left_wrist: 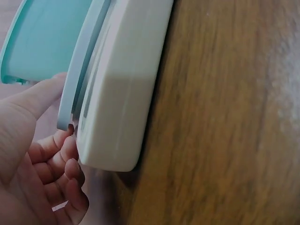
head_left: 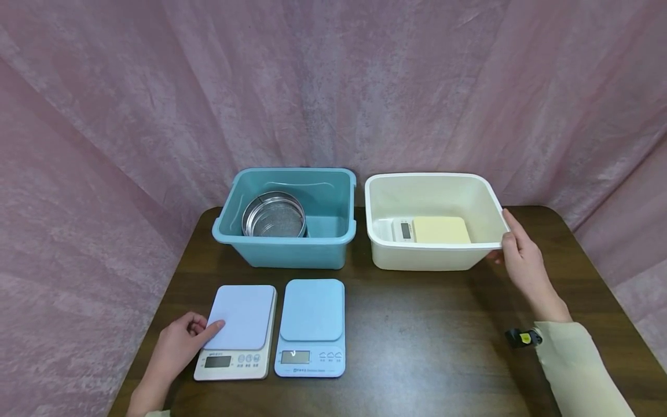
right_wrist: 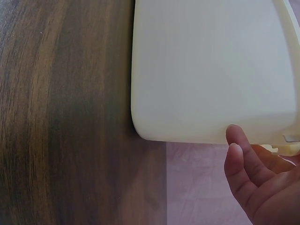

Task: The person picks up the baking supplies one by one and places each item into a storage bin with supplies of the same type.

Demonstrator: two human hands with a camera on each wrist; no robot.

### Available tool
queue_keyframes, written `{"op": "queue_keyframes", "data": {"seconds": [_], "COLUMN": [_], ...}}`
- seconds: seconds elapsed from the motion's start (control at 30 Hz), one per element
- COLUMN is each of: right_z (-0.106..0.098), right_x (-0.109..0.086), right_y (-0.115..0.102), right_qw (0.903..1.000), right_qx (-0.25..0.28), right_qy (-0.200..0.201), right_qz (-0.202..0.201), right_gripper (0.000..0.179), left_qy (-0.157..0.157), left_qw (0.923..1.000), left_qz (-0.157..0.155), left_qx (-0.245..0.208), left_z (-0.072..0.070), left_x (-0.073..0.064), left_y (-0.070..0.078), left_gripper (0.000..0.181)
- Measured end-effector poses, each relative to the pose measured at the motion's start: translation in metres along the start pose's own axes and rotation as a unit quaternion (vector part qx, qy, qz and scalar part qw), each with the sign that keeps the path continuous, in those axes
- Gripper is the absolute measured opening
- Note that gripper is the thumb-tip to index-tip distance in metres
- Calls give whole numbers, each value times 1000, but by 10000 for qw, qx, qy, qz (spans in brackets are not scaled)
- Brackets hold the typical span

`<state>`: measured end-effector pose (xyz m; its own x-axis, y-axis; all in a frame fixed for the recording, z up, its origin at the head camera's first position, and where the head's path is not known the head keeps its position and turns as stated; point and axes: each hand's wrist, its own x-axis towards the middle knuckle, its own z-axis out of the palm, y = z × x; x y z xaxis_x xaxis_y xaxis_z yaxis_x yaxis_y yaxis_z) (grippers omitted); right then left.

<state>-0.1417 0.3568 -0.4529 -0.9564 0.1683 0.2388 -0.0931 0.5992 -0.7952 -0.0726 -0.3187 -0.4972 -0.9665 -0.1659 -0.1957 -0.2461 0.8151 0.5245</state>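
At the table's left, my left hand (head_left: pixel 176 344) pinches the left edge of a white kitchen scale (head_left: pixel 241 317). The thumb lies on top of its platform, and the other fingers curl at its side, as the left wrist view shows. Right beside it lies a light blue kitchen scale (head_left: pixel 312 313), with its display toward me. My right hand (head_left: pixel 525 263) grips the right rim of a cream plastic bin (head_left: pixel 422 258), thumb at the front corner; the right wrist view shows fingers against the outer wall (right_wrist: pixel 211 70). Inside that bin lies a scale with a yellow platform (head_left: pixel 442 230).
A teal bin (head_left: pixel 292 255) stands left of the cream one, with a round metal sieve (head_left: pixel 276 217) in it. Both bins sit near the far edge of the dark wooden table (head_left: pixel 417 347). A pink curtain (head_left: pixel 333 87) hangs close behind them.
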Motion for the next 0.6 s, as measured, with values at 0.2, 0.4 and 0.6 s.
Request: {"op": "queue_keyframes", "data": {"seconds": [0.2,0.4,0.6], "right_z": [1,0,1], "right_x": [1,1,0], "right_y": [0,2,2], "right_qw": [10000,10000,10000], "right_qx": [34,-13,57], "right_qy": [71,57,18], "right_qz": [-32,-15,6], "right_gripper": [55,55,55], "left_qy": [110,-53,-134], "left_qw": [9998,9999,9995], "left_qz": [80,-86,-112], "left_qx": [135,-119,-245], "left_z": [-1,2,2], "left_x": [-3,-1,-1], "left_y": [4,1,0], "left_gripper": [58,57,54]}}
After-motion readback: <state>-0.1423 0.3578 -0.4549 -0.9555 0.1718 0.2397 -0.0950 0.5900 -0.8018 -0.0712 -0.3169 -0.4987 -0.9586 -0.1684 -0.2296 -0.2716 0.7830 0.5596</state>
